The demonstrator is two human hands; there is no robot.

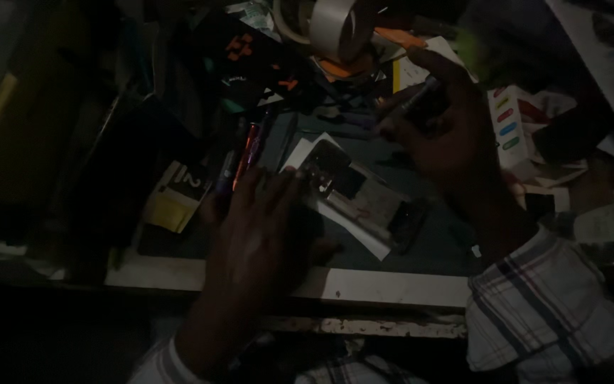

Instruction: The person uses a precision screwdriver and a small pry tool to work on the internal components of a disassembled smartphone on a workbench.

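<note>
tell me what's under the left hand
The left hand lies flat on a dark mat, its fingers over the end of an opened phone. Whatever its palm covers is hidden.

It is very dark here, with only a little dim light falling on a messy dark surface (pixel 442 242) that has a pale, worn front edge (pixel 364 284), while rolls of tape (pixel 335 28), papers (pixel 605 50) and a yellow and black box (pixel 175 195) lie around it in shadow.
</note>
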